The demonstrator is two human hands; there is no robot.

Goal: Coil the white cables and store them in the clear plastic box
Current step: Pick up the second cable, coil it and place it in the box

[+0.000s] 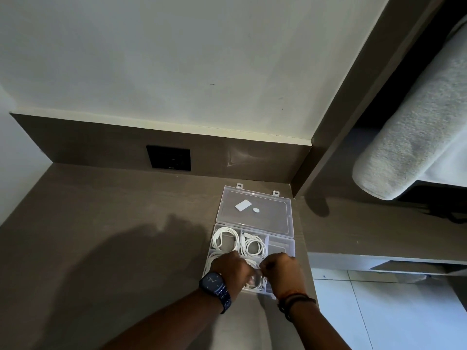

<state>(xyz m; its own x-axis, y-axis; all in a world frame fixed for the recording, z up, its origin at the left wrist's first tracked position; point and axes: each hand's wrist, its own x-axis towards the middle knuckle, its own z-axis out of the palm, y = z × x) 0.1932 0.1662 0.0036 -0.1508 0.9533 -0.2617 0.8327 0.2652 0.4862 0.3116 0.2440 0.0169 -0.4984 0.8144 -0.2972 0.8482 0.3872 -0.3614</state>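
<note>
A clear plastic box (282,245) lies open on the brown desk, its lid (255,208) folded back toward the wall. One coiled white cable (225,239) fills the far left compartment and another coiled white cable (255,246) sits in the far middle one. Both hands hover over the near compartments. My left hand (231,270), with a dark watch on the wrist, and my right hand (280,271) pinch a white cable (256,281) between them above the near middle compartment. The hands hide much of that cable.
The box sits near the desk's right edge (312,279), with tiled floor (384,311) below. A black wall socket (168,157) is on the back panel. A grey towel (414,137) hangs at the right. A white sticker (243,205) marks the lid.
</note>
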